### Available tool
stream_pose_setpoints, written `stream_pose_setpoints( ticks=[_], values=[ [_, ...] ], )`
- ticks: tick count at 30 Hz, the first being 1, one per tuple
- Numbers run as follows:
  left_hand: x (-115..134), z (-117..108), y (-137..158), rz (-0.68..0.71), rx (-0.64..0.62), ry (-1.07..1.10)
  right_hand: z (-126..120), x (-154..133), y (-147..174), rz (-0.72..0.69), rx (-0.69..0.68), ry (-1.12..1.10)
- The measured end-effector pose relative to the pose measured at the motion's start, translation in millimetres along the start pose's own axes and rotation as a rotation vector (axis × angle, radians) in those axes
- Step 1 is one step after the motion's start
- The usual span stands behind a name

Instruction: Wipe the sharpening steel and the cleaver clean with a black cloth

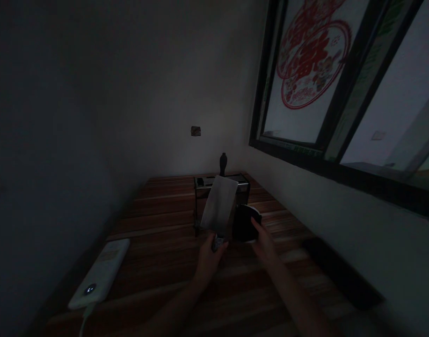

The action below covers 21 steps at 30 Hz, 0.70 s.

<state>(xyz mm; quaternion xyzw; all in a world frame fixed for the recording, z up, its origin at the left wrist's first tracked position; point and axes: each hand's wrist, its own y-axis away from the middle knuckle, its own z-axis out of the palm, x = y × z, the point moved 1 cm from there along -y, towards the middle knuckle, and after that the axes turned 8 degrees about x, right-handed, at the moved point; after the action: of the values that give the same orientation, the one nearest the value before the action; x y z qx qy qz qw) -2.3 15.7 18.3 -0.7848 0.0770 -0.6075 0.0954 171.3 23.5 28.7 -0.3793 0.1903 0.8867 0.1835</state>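
My left hand [209, 260] is closed around the short handle of a cleaver [219, 203], whose broad pale blade points up and slightly right. In my right hand [265, 244] is a black pad-like piece [245, 223] with a pale edge, gripped at its right side. It sits just right of the blade; poor light hides its exact kind and whether it touches the blade. Behind both stands a knife rack [240, 180] with a metallic top, partly covered by the blade. A black handle [223, 164] rises upright above the rack.
The wood-striped table [158, 215] reaches the back wall. At left lies a white power bank [104, 271] with a cable plugged in. A long dark object [342, 271] lies along the right wall, below a dark-framed window [294, 152] with red decorations.
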Motion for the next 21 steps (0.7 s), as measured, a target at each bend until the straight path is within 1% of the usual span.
stream_pose_setpoints(
  ticks=[4, 8, 11, 13, 15, 17, 19, 21],
  values=[
    [-2, 2, -3, -0.092, -0.103, 0.114, -1, -7, -3, -0.093, 0.04, -0.048],
    [-3, 5, -5, -0.137, -0.257, 0.179, 7, -29, -6, -0.279, 0.101, -0.017],
    [-5, 4, -5, -0.144, -0.292, 0.179, 27, -55, -7, -0.496, 0.163, 0.02],
    [-7, 2, -5, -0.121, -0.264, 0.144, 46, -74, -5, -0.72, 0.174, 0.089],
    [-8, 0, -5, -0.066, -0.206, 0.097, 66, -87, -2, -0.932, 0.188, 0.2],
    [-7, -2, -6, 0.005, -0.147, 0.062, 85, -92, 1, -1.082, 0.116, 0.35],
    [-6, -4, -7, 0.044, -0.117, 0.034, 102, -87, 2, -1.19, -0.034, 0.497],
    [-4, -4, -8, 0.051, -0.117, 0.001, 113, -75, 0, -1.26, -0.19, 0.641]
  ],
)
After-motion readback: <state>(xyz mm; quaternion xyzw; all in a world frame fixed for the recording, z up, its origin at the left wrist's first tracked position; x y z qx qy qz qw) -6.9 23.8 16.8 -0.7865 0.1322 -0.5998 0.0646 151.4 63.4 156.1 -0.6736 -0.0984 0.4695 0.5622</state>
